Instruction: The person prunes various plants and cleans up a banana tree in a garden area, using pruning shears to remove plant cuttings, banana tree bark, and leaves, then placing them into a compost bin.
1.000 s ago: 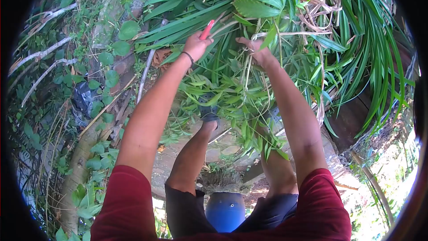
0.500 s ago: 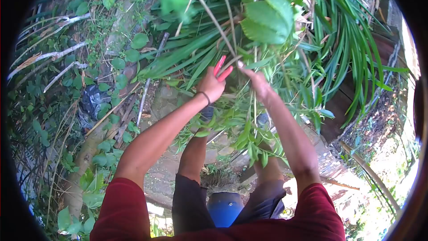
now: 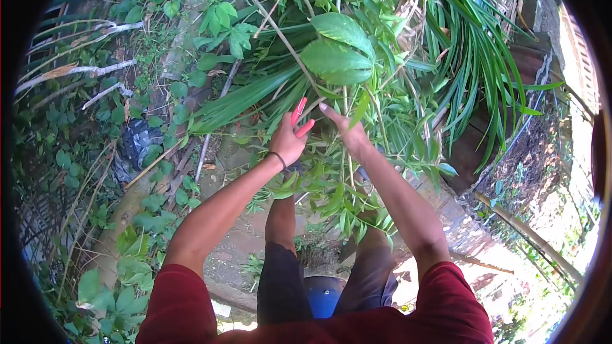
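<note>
The fingers of the left hand (image 3: 288,144) were curled around a red tool (image 3: 298,113), closed on its lower part. Its two red prongs stuck out beyond the fist in an open V; its long axis ran up and slightly right, away from the wearer, one prong steeper than the other. The right hand (image 3: 349,134) was just beside it, thumb stretched up and left toward the tool; leaves hid its other fingers, so whether they pinched anything could not be told. A thin brown stem (image 3: 280,41) slanted down from upper left toward both hands. A broad, pale-patterned leaf (image 3: 338,67) hung above them, with long strap-like leaves (image 3: 475,70) farther right.
</note>
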`<state>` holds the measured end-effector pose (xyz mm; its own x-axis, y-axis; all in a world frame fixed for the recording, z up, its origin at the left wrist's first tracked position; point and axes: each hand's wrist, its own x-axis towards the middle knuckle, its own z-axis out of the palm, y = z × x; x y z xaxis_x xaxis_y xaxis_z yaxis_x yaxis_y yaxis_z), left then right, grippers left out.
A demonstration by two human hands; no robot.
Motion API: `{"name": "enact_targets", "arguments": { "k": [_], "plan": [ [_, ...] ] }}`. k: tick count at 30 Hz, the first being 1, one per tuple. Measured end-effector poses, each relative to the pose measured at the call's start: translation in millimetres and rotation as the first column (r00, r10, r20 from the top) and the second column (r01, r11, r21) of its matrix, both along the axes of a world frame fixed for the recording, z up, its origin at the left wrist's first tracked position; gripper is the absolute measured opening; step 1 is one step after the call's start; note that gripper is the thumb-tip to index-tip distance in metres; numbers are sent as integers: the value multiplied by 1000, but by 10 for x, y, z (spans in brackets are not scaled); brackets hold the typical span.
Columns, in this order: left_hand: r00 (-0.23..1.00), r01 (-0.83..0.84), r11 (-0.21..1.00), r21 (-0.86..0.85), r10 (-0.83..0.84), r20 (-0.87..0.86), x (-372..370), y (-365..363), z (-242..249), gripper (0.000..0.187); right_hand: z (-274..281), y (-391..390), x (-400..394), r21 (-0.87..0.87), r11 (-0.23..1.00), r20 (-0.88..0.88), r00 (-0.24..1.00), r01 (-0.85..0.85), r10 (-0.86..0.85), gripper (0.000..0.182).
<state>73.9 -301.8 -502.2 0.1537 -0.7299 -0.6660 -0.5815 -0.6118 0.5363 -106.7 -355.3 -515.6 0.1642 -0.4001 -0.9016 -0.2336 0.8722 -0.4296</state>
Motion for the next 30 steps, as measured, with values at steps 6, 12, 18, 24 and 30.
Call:
{"name": "enact_targets", "arguments": {
  "k": [6,12,18,24,30],
  "plan": [
    [997,-81,996,-42,80,-17,-13,53,385,35,842,-97,45,-56,990,209,971,129,-114,58],
    [996,-88,996,-24,88,-5,-209,-207,1260,35,1142,-486,-95,-94,986,222,968,138,-115,49],
    [975,-136,990,25,138,-176,-769,-583,2284,43,2163,-775,-439,-263,924,207,951,279,-228,42],
    [941,-81,993,-85,48,-335,-1402,-919,2999,53,3220,-1225,-840,-414,880,89,973,232,-214,29],
    [913,62,987,-150,-117,-391,-1858,-1223,3360,66,3967,-1552,-1117,-425,884,31,979,195,-201,27]
  ]
}}
